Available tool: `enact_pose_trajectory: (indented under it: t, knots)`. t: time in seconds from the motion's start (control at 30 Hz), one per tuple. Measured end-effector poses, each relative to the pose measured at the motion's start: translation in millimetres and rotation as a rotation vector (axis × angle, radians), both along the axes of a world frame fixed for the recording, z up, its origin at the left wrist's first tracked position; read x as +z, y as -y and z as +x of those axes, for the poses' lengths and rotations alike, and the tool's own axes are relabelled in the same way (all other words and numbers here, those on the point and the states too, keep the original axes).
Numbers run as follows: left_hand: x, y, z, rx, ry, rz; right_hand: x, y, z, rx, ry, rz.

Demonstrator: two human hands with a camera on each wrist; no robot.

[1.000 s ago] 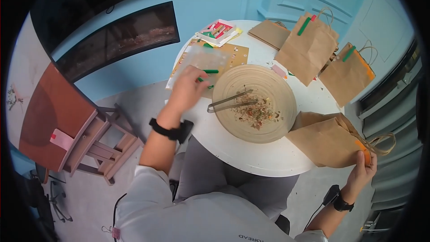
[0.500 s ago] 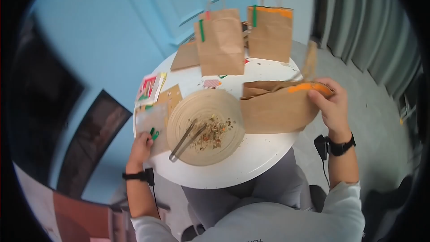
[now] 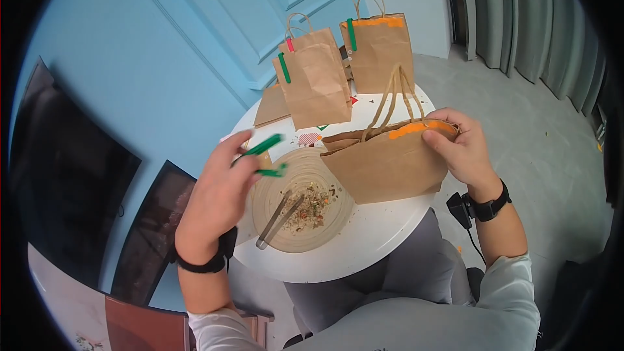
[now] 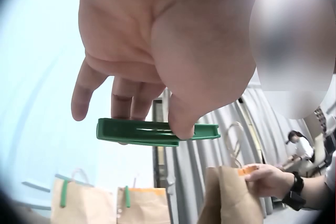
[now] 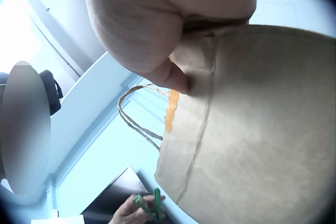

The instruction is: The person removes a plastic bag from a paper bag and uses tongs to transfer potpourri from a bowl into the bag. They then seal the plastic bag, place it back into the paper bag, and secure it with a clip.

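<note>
My left hand is raised over the left side of a round bowl. It pinches a green bag clip between thumb and fingers; the head view shows the clip's two arms spread apart. On the right, my right hand grips the top corner of a brown paper bag, thumb on the front face by an orange strip. That bag leans over the bowl's right side, its twisted handles standing up. Inside the bowl lie metal tongs and a dry, crumbly mix.
Two more paper bags stand at the back of the white round table, each with a green clip at its top. A flat brown bag lies beside them. Dark screens are at the left.
My left hand has picked the green clip up from the table's left side and lifted it toward the bag. The right hand has kept its grip while the bag swung upright. The head view turned right.
</note>
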State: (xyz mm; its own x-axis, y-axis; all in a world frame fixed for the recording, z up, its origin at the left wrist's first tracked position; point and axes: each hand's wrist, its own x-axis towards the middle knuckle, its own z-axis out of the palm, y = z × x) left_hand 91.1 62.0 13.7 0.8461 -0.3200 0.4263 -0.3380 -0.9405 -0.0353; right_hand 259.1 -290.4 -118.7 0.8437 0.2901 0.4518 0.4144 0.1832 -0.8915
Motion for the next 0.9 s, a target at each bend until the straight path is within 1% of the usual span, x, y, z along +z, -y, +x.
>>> enact_pose_trajectory:
  t: [0.07,0.17,0.2,0.3,0.33,0.43,0.53,0.63,0.7,0.77,0.83,0.9]
  knots:
    - [16,33,26,-0.096,0.027,0.232,5,0,-3,-0.008,0.018,-0.043]
    - [22,72,48,-0.158,0.036,0.386,9,-1,-6,0.010,0.037,-0.044]
    - [21,83,52,-0.184,0.043,0.404,10,-1,-6,0.004,0.052,-0.050]
    - [16,110,56,-0.176,-0.057,0.497,9,-2,-6,-0.007,0.078,-0.061]
    - [12,114,59,-0.212,-0.009,0.515,10,-2,-7,-0.005,0.078,-0.056]
    - [12,124,65,-0.175,-0.207,0.493,8,-1,-5,0.012,0.079,-0.058]
    - [6,118,78,-0.184,-0.407,0.232,7,0,-4,0.043,0.065,-0.045]
    - [-6,101,84,-0.369,-0.152,0.047,6,1,-4,0.047,0.035,-0.033]
    - [-28,92,94,-0.387,-0.107,-0.319,3,2,-3,0.038,0.027,-0.016]
    - [-34,88,93,-0.342,-0.154,-0.503,0,1,-1,0.029,0.034,0.018]
    - [-33,84,87,-0.243,-0.294,-0.505,0,1,-2,0.040,0.029,0.031]
    - [-24,94,89,-0.135,-0.392,-0.474,-1,-1,-2,0.044,0.026,0.030]
